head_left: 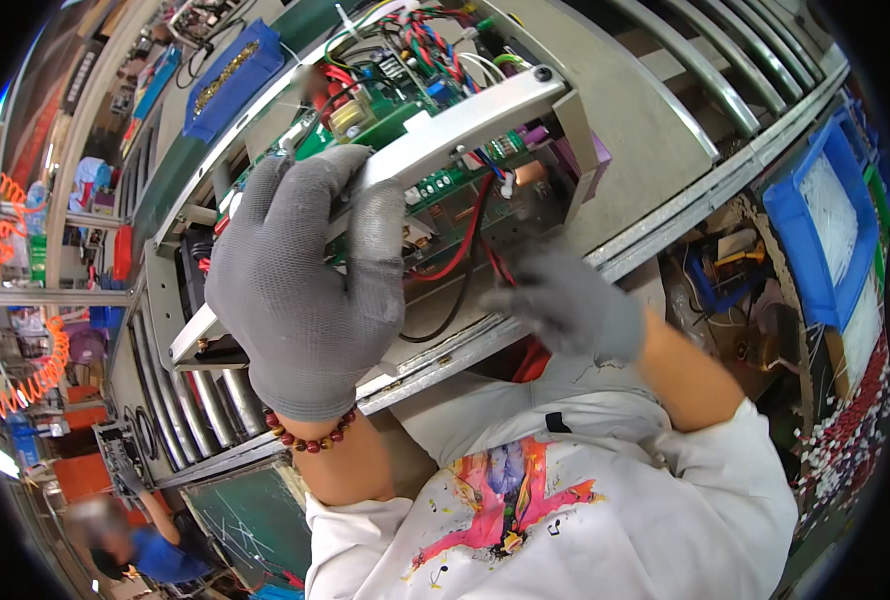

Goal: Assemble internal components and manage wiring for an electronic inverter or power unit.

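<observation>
My left hand (300, 285), in a grey knit glove, is wrapped over the white bar (485, 122) along the near side of an open chassis (573, 140), its fingers behind the metal and the thumb in front. The chassis sits at 11 to 12 o'clock on the grey surface (645, 165), its green boards (377, 135) and bundled wires (445, 50) facing up. My right hand (585, 310), gloved alike, is at 3 o'clock, close to a red cable (473, 232) and a black cable (452, 320) that loop out of the near side. Its fingers are blurred, so I cannot tell whether they are spread or pinching a cable. (A beaded bracelet (310, 443) circles my left wrist.) At 10 to 11 o'clock lies a blue bin (205, 128) of brass-coloured bits; metal rollers (700, 75) run at 2 o'clock. A blue tray (845, 300) sits at 3 o'clock, and 1 co-worker (170, 555) in blue is at 7 to 8 o'clock.
</observation>
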Motion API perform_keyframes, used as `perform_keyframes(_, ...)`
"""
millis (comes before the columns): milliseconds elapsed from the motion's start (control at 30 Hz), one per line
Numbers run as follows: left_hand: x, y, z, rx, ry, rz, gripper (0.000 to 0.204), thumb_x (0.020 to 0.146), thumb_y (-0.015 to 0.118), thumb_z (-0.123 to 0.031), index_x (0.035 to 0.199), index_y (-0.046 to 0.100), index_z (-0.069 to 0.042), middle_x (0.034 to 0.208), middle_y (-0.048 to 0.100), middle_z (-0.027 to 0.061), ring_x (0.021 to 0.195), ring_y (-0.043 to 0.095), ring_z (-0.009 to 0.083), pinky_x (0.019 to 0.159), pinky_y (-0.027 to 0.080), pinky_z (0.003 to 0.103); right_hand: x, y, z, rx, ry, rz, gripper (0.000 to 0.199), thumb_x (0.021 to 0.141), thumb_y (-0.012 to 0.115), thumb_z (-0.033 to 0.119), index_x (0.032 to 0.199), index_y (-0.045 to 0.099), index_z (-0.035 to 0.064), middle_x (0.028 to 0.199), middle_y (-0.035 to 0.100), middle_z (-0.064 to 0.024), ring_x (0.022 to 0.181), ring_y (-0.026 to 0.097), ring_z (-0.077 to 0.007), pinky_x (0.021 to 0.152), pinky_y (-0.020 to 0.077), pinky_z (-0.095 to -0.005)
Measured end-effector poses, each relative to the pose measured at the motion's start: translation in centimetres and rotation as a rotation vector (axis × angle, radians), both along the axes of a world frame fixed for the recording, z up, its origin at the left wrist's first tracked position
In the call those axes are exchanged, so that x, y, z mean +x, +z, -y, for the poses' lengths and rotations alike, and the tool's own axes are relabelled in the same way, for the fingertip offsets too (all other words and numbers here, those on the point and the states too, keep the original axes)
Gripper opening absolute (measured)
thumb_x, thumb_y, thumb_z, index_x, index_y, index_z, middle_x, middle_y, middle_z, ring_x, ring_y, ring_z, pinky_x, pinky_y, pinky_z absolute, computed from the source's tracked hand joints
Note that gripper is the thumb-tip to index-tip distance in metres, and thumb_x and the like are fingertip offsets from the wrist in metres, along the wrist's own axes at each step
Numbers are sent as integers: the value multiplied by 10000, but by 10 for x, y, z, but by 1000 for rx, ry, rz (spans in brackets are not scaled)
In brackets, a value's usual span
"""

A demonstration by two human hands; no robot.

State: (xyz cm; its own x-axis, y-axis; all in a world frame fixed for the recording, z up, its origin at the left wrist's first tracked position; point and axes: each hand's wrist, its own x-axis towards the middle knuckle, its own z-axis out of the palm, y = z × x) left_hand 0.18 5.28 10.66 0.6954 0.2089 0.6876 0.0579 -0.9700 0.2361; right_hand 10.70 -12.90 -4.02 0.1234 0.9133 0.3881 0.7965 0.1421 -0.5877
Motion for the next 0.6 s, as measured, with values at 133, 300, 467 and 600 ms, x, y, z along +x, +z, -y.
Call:
perform_keyframes(133, 3, 5, 2, 58, 1, -18, 175, 788, 709, -187, 924, 660, -88, 772, 613, 87, 634, 620, 238, 574, 472, 307, -50, 15, 25, 284, 36, -124, 342, 704, 631, 92, 1044, 658, 105, 830, 579, -110, 687, 575, -285, 600, 457, -401)
perform_keyframes(300, -4, 2, 17, 174, -94, 429, 270, 780, 583, -28, 1035, 618, 55, 928, 617, 135, 822, 573, 214, 714, 454, 309, -43, 78, 16, 395, 28, -134, 343, 675, 651, 149, 1015, 653, 105, 771, 532, -39, 671, 552, -242, 580, 407, -396)
perform_keyframes(467, -47, 5, 52, -459, -389, -69, 468, 655, 733, -83, 1102, 649, 31, 836, 634, 133, 650, 597, 213, 597, 482, 299, -44, 95, -5, 267, -63, 57, 267, 611, 686, 141, 868, 621, 116, 739, 536, -44, 616, 556, -231, 556, 407, -376)
perform_keyframes(600, -52, 3, 56, -451, -420, -91, 326, 682, 711, -5, 1005, 671, -8, 784, 633, 119, 641, 611, 194, 566, 474, 280, -48, 99, -1, 192, -43, 58, 114, 644, 653, 166, 749, 617, 138, 763, 566, -34, 602, 570, -206, 552, 425, -374)
